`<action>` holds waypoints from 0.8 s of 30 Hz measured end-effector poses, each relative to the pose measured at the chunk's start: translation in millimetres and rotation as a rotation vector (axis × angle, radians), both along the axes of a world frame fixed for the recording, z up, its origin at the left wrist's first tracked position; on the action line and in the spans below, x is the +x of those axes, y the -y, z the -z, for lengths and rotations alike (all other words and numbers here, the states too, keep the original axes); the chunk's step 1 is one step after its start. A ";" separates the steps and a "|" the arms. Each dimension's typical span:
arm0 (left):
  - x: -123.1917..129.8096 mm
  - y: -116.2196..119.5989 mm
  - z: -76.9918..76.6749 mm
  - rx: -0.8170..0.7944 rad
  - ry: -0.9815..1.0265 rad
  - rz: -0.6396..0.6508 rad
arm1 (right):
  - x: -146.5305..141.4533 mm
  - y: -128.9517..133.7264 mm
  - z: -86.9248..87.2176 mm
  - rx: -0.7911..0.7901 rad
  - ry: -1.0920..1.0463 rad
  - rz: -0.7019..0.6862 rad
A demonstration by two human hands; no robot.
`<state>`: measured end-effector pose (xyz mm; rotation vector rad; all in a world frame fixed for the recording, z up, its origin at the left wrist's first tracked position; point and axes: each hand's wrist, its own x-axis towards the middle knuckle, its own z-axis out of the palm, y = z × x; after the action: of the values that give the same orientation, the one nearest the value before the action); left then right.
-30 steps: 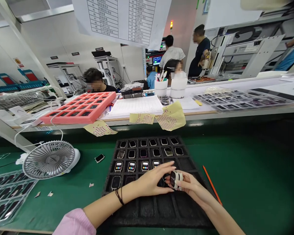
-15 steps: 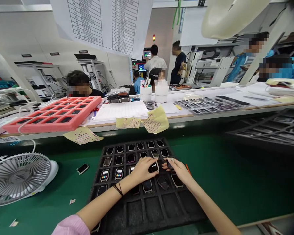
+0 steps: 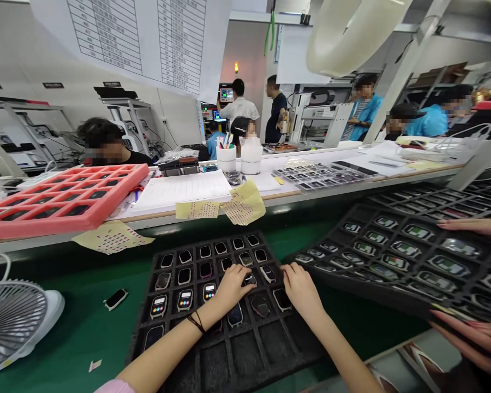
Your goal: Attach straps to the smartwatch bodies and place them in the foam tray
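A black foam tray (image 3: 213,357) lies on the green bench, its cells holding smartwatches in several rows. My left hand (image 3: 229,289) reaches over the middle, closed around a smartwatch (image 3: 249,279) at its cell. Right of it another smartwatch (image 3: 267,274) sits tilted in a cell. My right hand (image 3: 305,289) is at the tray's right edge, fingers curled together; what is under them is hidden. Several watches show lit screens, such as the lit smartwatch (image 3: 185,299) left of my wrist. Nearest me, the front cells hold no watches.
At right, another person's hands (image 3: 474,333) hold a second black tray (image 3: 335,284) of watches, its corner close to my right hand. A fan (image 3: 12,327) and a loose watch (image 3: 116,299) are left. A pink foam tray (image 3: 94,218) rests on the shelf.
The watch from my right hand now lies in a cell, and that hand has moved to the tray's edge. The second tray has come closer from the right. My view has turned right.
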<state>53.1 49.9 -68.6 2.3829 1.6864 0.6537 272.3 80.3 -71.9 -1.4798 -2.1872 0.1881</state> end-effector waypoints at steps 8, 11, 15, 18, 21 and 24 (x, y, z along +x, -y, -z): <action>5.6 8.6 -8.9 0.008 -0.007 0.022 | 57.5 26.8 22.8 -0.191 0.125 0.107; 6.5 11.2 -11.6 0.006 -0.017 0.044 | 66.0 31.6 27.6 -0.222 0.139 0.114; 5.3 12.3 -14.0 0.008 -0.013 0.049 | 71.7 38.9 34.6 -0.211 0.135 0.140; 2.4 12.8 -14.2 0.019 0.003 0.053 | 74.3 43.5 38.8 -0.206 0.121 0.144; -1.4 14.3 -13.7 0.030 0.008 0.059 | 78.1 48.7 42.6 -0.202 0.109 0.141; -4.3 16.8 -14.7 0.041 0.010 0.062 | 85.2 58.3 49.3 -0.177 0.087 0.111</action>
<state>48.8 33.1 -53.9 2.4452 1.6035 0.6956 357.5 22.0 -121.2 -1.7318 -2.1955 0.2915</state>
